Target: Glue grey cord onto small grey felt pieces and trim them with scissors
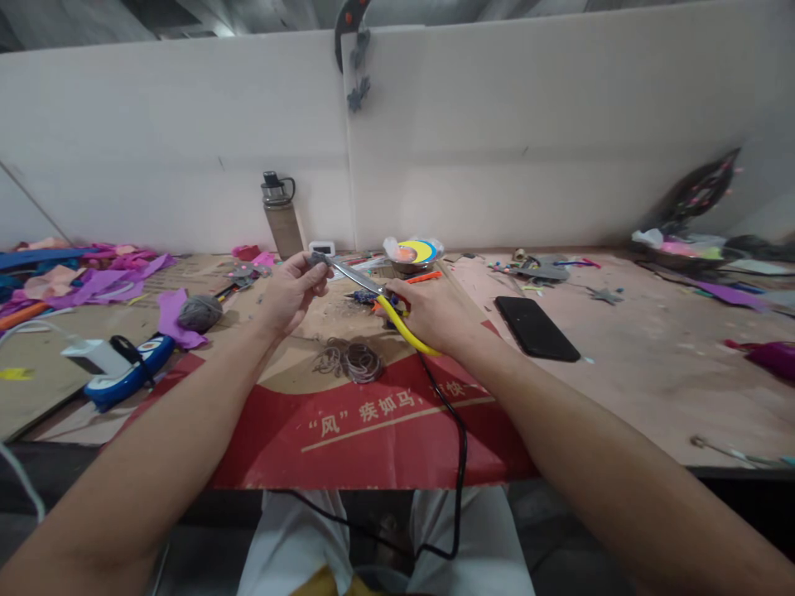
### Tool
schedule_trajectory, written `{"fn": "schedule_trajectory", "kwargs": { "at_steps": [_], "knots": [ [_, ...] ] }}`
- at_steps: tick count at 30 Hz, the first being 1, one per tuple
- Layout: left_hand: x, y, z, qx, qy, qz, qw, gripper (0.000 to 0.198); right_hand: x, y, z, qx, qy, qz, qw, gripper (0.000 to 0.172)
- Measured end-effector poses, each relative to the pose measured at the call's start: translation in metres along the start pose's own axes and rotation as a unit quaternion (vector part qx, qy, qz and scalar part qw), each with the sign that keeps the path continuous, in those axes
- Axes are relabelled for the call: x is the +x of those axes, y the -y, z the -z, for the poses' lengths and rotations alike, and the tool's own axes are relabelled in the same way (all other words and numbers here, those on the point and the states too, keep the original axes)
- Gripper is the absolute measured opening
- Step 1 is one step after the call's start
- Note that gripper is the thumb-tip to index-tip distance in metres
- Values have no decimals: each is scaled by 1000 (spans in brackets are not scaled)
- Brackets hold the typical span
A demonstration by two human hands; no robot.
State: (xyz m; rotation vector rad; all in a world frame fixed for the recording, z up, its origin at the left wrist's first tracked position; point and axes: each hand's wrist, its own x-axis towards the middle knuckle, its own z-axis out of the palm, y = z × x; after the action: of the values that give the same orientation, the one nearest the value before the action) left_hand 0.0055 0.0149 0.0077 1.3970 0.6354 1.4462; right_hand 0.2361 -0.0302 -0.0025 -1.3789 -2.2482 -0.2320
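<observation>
My left hand (296, 291) pinches a small dark grey piece (318, 259), too small to make out in detail. Around the yellow handle of a pair of scissors (360, 278) my right hand (428, 308) is closed. The scissor blades point left, and their tips reach the grey piece; whether they cut into it I cannot tell. Below and between my hands lies a loose coil of grey-brown cord (361, 362) on a red and tan cardboard sheet (385, 451). A dark tool with a blue part (363, 297) rests behind the scissors, partly hidden.
A water bottle (281, 217) stands at the back wall beside a small white device (321, 247). Rightward lies a black phone (537, 329). Grey yarn (199, 312), purple scraps (118, 281) and a blue power strip (129, 377) are at left. A black cable (463, 447) hangs over the front edge.
</observation>
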Motion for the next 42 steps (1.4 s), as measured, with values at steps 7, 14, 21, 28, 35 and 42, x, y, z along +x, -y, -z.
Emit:
{"fn": "schedule_trajectory", "kwargs": {
  "at_steps": [7,14,21,28,35,42],
  "knots": [
    [1,2,2,9,-2,-7,1000,14,0,0,3,-15,6,6,1000,32],
    [1,2,2,12,-3,-7,1000,13,0,-4,0,-22,-5,20,1000,33],
    [1,1,2,-3,1,-12,1000,18,-1,0,6,-24,10,12,1000,36],
    [1,0,1,-8,-6,2,1000,20,0,0,4,-35,11,17,999,36],
    [3,3,10,4,1,-1,1000,18,0,0,4,-41,1,22,999,34],
    [3,5,10,9,8,-5,1000,18,0,2,6,-43,11,17,999,32]
  ]
}}
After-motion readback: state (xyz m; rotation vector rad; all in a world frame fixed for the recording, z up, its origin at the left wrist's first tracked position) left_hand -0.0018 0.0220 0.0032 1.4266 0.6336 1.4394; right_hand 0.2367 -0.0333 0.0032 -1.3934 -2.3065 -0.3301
